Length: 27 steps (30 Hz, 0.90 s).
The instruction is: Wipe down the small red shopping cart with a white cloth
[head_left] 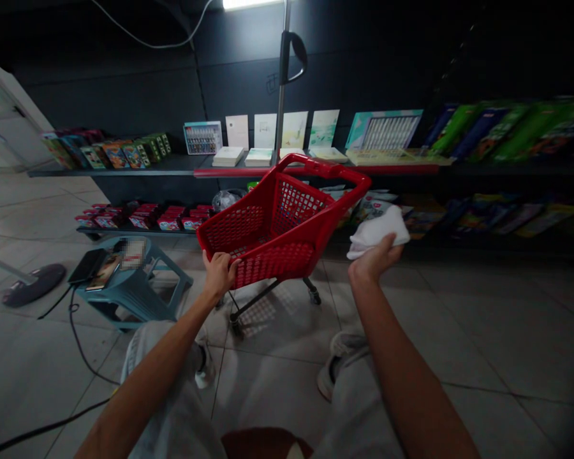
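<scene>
A small red shopping cart with a mesh basket stands tilted on the tiled floor in front of me. My left hand is closed on the near left rim of its basket. My right hand is closed on a folded white cloth, held just to the right of the cart's red handle. The basket looks empty inside as far as I can see. My knees and shoes show below the arms.
Dark shelves with boxes, books and colouring sets run along the wall behind the cart. A blue step stool with a phone on it stands at left, with cables on the floor. A metal pole rises behind the cart.
</scene>
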Tool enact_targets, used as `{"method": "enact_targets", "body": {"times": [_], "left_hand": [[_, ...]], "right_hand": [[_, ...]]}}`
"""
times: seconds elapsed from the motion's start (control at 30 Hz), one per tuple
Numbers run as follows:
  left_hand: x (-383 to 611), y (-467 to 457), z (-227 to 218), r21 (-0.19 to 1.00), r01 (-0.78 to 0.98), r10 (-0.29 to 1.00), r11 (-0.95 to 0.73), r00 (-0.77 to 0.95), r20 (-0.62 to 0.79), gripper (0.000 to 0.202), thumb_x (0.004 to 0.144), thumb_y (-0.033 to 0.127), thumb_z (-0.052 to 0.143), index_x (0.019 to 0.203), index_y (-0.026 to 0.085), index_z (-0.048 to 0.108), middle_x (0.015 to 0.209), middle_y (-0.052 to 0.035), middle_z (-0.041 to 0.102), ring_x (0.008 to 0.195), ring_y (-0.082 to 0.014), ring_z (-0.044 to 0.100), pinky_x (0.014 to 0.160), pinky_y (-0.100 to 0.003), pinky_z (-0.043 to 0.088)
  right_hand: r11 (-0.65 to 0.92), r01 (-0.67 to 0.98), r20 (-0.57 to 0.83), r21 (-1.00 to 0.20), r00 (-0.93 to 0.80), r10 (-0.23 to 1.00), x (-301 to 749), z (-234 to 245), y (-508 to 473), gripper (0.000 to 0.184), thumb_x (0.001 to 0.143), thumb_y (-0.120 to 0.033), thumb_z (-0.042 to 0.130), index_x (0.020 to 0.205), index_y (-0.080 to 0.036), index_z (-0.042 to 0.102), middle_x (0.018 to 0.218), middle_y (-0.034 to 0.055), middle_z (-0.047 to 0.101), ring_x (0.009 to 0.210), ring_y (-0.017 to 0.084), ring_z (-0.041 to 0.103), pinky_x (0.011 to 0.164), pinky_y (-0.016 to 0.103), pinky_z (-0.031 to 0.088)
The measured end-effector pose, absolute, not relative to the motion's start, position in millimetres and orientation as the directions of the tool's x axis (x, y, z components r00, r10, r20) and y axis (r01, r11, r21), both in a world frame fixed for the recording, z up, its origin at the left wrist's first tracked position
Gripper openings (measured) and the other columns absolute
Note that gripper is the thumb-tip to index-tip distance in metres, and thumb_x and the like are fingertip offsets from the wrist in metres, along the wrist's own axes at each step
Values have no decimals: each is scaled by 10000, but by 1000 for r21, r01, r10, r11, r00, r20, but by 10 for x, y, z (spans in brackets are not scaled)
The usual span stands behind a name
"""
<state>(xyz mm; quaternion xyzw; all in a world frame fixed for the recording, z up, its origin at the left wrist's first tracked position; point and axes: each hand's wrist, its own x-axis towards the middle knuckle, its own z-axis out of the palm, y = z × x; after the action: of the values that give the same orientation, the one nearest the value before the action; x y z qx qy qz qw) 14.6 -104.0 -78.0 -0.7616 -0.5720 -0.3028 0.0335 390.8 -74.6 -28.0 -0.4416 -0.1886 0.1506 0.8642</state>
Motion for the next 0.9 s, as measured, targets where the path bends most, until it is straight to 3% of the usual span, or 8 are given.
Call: {"method": "enact_targets", "body": {"times": [0.1, 0.2, 0.33, 0.4, 0.6, 0.9], "left_hand": [[152, -1050, -781, 296, 891, 847, -343, 158, 508, 255, 1027, 382, 503, 827, 243, 579, 914, -68, 718, 1076, -267, 619, 1259, -655, 92], [173, -1065, -775, 300, 891, 847, -341, 152, 510, 234, 1019, 346, 515, 817, 247, 581, 929, -74, 720, 1075, -272, 619, 1260, -657, 87], [213, -1081, -767, 287, 895, 851, -342, 165, 499, 240, 1018, 341, 523, 801, 246, 563, 911, -70, 716, 1083, -274, 615, 1256, -656, 100], [230, -1087, -768, 283, 897, 853, -340, 168, 494, 239, 1019, 351, 525, 807, 246, 560, 922, -69, 719, 1091, -274, 612, 1252, -655, 110], [249, -1085, -790, 264, 905, 857, -334, 175, 485, 224, 1018, 345, 528, 826, 238, 570, 941, -60, 725, 1074, -256, 610, 1247, -649, 122], [248, -1037, -792, 306, 890, 854, -337, 152, 498, 235, 1023, 348, 523, 820, 238, 564, 934, -55, 727, 1073, -250, 616, 1249, -646, 92]], "right_hand": [[550, -77, 210, -831, 873, 440, 3687, -405, -642, 403, 981, -395, 437, 1296, -174, 558, 1346, 105, 659, 1173, 177, 686, 1059, 368, 531], [480, -16, 275, -877, 802, 530, 3419, -607, -497, 447, 933, -399, 500, 1313, -181, 592, 1348, 102, 665, 1219, 195, 664, 1070, 401, 518], [413, 25, 308, -910, 707, 636, 3065, -878, -343, 689, 796, -259, 596, 1473, -173, 501, 1500, 132, 563, 1340, 178, 582, 1143, 363, 449], [370, 50, 291, -928, 718, 633, 2944, -958, -299, 783, 764, -222, 583, 1531, -146, 441, 1538, 155, 525, 1360, 174, 566, 1176, 350, 407], [310, 135, 291, -941, 787, 544, 2835, -979, -279, 652, 811, -216, 461, 1451, -143, 565, 1489, 126, 587, 1406, 176, 523, 1224, 379, 333], [205, 63, 189, -977, 707, 681, 2372, -941, -590, 657, 831, -231, 480, 1478, -152, 565, 1525, 130, 557, 1434, 199, 498, 1234, 382, 320]]}}
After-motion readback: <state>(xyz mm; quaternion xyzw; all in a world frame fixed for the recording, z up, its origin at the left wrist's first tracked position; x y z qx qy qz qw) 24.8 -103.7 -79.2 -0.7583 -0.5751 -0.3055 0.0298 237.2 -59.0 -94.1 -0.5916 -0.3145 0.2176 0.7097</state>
